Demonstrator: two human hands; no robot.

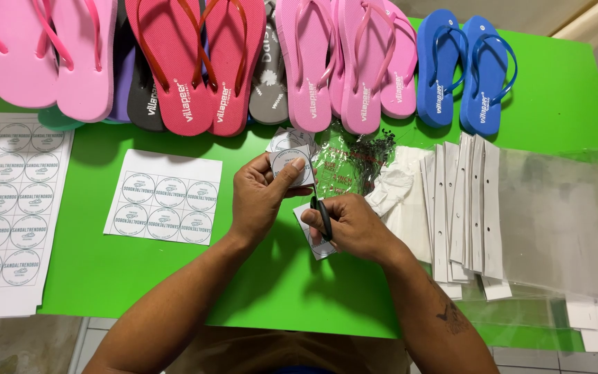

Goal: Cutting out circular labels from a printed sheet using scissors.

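Observation:
My left hand (261, 197) pinches a cut piece of paper with a round printed label (289, 161) on it, held just above the green table (174, 277). My right hand (354, 225) grips a pair of black-handled scissors (323, 218), with a paper offcut (316, 246) under the fingers. The two hands sit close together at the table's middle. A small sheet of round labels (164, 197) lies just left of my left hand.
A bigger label sheet (8, 201) lies at the far left. Flip-flops in pink (77, 55), red (188, 62), grey and blue (461, 69) line the back edge. Clear plastic bags with white header cards (472, 208) fan out at right. A small bag of black fasteners (361, 159) lies behind my hands.

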